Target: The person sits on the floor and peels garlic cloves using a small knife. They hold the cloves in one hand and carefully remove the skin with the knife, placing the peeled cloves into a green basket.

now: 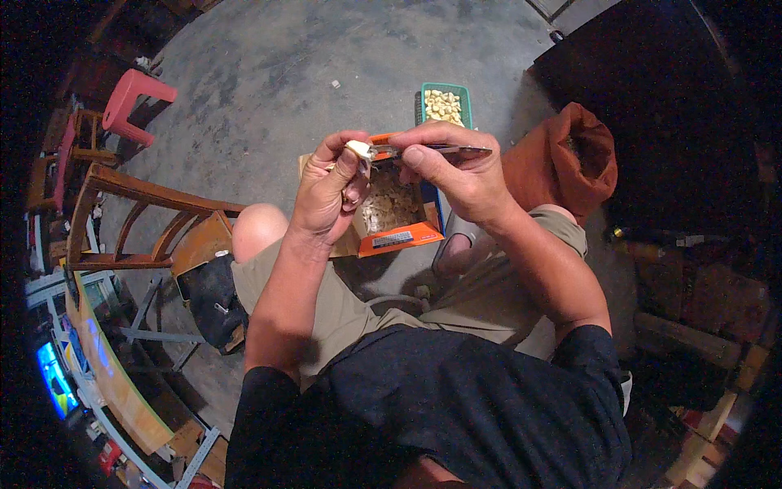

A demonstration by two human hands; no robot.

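Observation:
My left hand pinches a pale clove, apparently garlic, between thumb and fingertips. A thin metal tool, probably a small knife, is gripped in my right hand. Its tip meets the right side of the clove, though the exact contact is too small to make out. Below both hands sits an open cardboard box with orange flaps, holding dry papery skins. Beyond the hands, a green plastic basket contains many pale cloves.
An orange-red sack with a rolled-open mouth stands by my right knee. To my left are a wooden chair with a black bag on it and a pink plastic stool. A lit screen shows at the lower left.

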